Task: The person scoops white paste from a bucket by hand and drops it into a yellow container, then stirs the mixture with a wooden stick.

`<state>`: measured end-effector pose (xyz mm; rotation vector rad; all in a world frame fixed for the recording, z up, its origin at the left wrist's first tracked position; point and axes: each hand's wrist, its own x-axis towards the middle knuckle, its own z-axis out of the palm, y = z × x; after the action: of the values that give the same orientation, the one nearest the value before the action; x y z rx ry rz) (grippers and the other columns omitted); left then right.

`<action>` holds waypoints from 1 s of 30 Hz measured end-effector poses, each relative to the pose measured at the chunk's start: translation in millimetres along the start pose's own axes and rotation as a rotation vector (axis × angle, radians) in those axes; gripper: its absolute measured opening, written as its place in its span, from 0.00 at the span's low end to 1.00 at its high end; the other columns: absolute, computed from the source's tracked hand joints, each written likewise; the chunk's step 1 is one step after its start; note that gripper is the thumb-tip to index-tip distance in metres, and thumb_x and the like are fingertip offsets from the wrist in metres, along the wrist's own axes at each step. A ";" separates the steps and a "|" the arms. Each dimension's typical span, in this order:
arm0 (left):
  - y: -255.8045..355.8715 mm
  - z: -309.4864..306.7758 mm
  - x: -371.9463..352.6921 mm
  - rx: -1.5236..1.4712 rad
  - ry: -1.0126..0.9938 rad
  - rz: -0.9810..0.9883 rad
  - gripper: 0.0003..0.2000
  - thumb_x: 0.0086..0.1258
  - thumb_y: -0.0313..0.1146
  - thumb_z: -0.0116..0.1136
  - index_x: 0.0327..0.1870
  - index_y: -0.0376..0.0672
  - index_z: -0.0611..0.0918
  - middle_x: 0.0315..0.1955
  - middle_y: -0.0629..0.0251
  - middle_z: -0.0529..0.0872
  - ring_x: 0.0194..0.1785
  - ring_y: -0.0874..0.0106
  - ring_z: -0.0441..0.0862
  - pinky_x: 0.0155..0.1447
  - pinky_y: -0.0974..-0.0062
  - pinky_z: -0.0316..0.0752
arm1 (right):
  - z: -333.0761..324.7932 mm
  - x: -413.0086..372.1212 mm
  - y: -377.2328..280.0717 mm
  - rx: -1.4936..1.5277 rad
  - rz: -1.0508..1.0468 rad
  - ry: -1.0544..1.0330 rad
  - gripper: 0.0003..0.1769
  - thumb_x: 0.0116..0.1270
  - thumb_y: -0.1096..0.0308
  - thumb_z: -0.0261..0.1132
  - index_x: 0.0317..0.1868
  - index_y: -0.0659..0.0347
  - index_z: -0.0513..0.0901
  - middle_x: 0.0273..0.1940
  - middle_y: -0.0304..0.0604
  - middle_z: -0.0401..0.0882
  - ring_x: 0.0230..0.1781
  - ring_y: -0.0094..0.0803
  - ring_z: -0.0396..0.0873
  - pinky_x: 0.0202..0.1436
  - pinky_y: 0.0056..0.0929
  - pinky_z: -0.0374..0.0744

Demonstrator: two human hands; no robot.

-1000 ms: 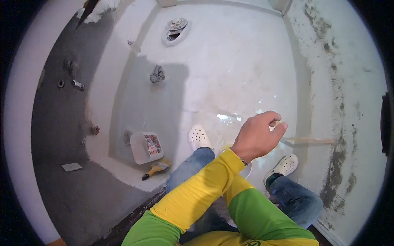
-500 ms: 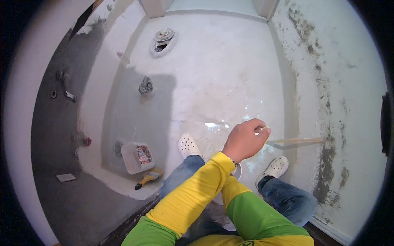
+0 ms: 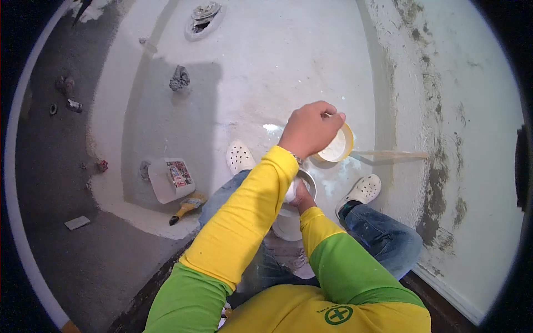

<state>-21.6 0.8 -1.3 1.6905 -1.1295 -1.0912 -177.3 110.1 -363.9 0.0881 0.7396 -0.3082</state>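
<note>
My left hand (image 3: 313, 130) reaches across in front, its thumb and fingers pinched at the edge of a round, shallow, yellow-rimmed lid or dish (image 3: 335, 147) with a pale inside. Lower down, my right hand (image 3: 303, 195) lies partly within the mouth of a round grey-rimmed can (image 3: 311, 180), closed against something white there. My left forearm and the can hide most of those fingers. Just below sits a white round tub (image 3: 286, 228), partly covered by my sleeve.
A cut-open white plastic jug (image 3: 166, 191) and a yellow-handled paintbrush (image 3: 187, 207) lie at the left. A flat wooden stick (image 3: 391, 154) lies toward the right wall. Bagged pipe stubs (image 3: 179, 79) and a drain opening (image 3: 204, 21) rise from the pale floor. My shoes (image 3: 240, 157) flank the can.
My left hand has moved up and left in view, and the yellow-rimmed round thing now shows. My right hand and the can have come out from behind the left forearm. The view has tilted down.
</note>
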 end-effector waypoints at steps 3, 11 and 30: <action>-2.1 -2.9 2.4 -0.018 0.021 -0.014 0.18 0.64 0.47 0.61 0.42 0.41 0.86 0.40 0.52 0.88 0.47 0.56 0.85 0.54 0.65 0.78 | 15.0 -18.8 -5.9 -0.024 -0.081 0.082 0.32 0.74 0.42 0.46 0.65 0.58 0.73 0.59 0.50 0.80 0.57 0.47 0.81 0.63 0.50 0.78; -4.5 -3.9 10.4 -0.026 0.047 -0.014 0.18 0.64 0.48 0.61 0.41 0.41 0.87 0.40 0.54 0.88 0.46 0.57 0.85 0.54 0.66 0.77 | 18.9 -34.4 -23.2 0.055 -0.065 0.006 0.30 0.74 0.45 0.47 0.62 0.58 0.77 0.58 0.49 0.81 0.57 0.48 0.80 0.66 0.51 0.75; -6.3 -7.5 12.6 -0.007 0.048 -0.040 0.18 0.65 0.48 0.60 0.42 0.41 0.86 0.41 0.53 0.88 0.47 0.56 0.84 0.55 0.65 0.77 | 33.8 -44.9 -2.1 0.120 -0.104 0.022 0.18 0.73 0.51 0.51 0.43 0.51 0.82 0.37 0.40 0.84 0.37 0.41 0.82 0.43 0.46 0.82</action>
<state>-10.2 -8.2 -7.7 1.7311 -1.0649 -1.0720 -187.2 112.7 -308.7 0.1673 0.7483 -0.4515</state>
